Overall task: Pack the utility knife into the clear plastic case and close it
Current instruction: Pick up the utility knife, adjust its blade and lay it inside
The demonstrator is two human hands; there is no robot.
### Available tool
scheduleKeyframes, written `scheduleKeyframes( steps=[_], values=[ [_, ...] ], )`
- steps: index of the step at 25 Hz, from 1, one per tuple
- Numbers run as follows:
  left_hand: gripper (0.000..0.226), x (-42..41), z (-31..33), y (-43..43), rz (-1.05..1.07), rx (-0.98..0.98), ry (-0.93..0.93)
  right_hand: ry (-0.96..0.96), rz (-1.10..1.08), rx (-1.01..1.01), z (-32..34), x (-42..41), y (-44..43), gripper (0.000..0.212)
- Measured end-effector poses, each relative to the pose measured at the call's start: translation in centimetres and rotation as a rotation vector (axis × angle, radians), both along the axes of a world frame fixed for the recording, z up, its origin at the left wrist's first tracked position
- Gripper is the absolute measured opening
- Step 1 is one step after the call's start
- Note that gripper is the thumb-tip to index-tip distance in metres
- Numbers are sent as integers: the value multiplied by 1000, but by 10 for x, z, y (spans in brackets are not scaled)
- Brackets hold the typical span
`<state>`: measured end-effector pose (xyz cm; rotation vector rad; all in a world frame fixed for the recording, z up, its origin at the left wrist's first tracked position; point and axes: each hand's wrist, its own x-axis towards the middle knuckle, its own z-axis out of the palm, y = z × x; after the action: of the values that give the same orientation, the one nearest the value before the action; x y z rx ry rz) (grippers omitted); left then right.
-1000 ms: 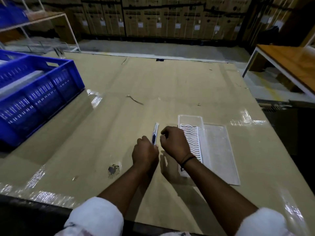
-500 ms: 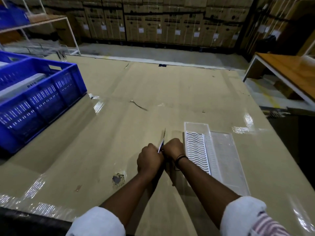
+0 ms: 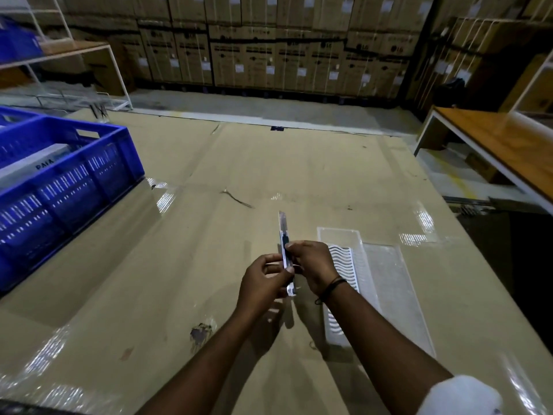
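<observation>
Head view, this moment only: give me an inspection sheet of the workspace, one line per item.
Surface: cardboard-covered table with glossy tape strips and a torn spot near the front.
Job's things: utility knife held above the table, blade end pointing away; clear plastic case lies open on the table, right of the hands, with nothing in it.
Clutter: blue crate at the left, holding a white box; thin scrap mid-table.
Grippers: left hand and right hand both pinch the knife with their fingers.
Cables: nothing seen.
Surroundings: stacked cartons along the back wall; wooden table at the right; white rack at the left.
</observation>
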<state>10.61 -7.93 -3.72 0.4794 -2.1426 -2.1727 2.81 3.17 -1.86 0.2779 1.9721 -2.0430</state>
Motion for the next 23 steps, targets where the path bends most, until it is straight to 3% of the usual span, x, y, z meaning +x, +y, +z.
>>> scheduleKeyframes(
  steps=[2,7,23],
  values=[
    [49,7,9,-7,-133,-3,59,67,-49,0,7,1,7,11],
    [85,17,13,-5,-306,-141,135,160,-131,47,13,3,18,12],
    [82,11,25,-15,-299,-155,232,261,-120,52,22,5,12,16]
  ],
)
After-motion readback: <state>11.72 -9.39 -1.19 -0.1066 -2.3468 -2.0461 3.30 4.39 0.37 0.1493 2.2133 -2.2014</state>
